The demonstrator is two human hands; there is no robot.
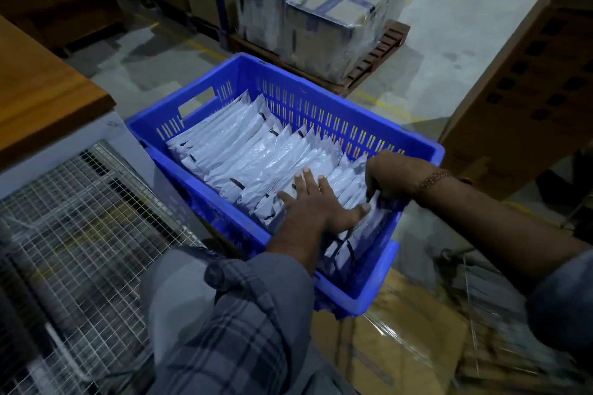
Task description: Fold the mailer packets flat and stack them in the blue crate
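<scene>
In the head view, the white plastic mailer packets (256,151) stand on edge in a row inside the blue slotted plastic crate (321,96), their long axes running from near left to far right. The left hand (316,205) lies flat on the near packets, fingers straight and a little apart, pressing them towards the far left. Just to its right, the right hand (390,175) curls its fingers around a packet at the near right end of the row, so it is the nearer hand to the gap.
</scene>
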